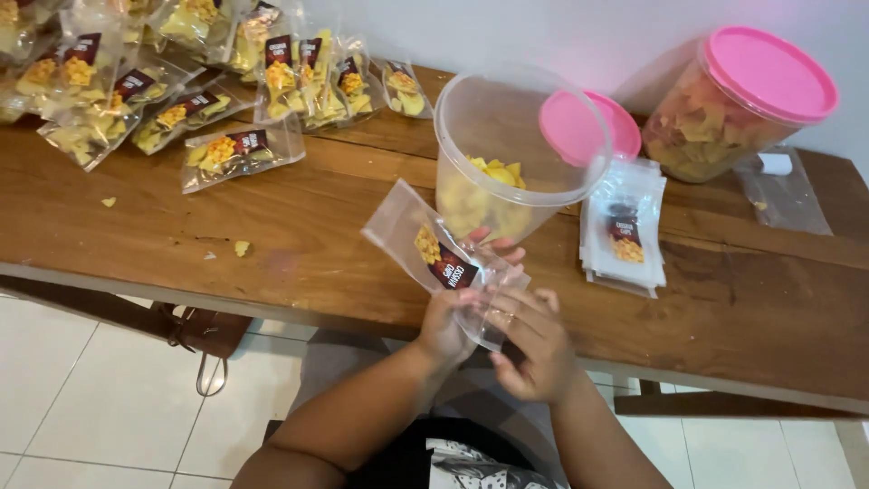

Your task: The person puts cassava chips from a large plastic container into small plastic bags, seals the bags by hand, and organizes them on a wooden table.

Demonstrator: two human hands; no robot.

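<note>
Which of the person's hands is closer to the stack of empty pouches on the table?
The right hand. It sits below and left of the stack of empty pouches, holding the clear pouch. The left hand grips the same pouch farther left, farther from the stack.

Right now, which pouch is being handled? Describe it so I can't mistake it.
Start at the wooden table, then its near edge below the open clear tub. The clear pouch sits between the left hand and right hand; unlike the filled pouches, it's empty.

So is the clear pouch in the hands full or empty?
Empty. The pouch looks flat and see-through, with no chips inside, held by both hands: left, right.
</note>
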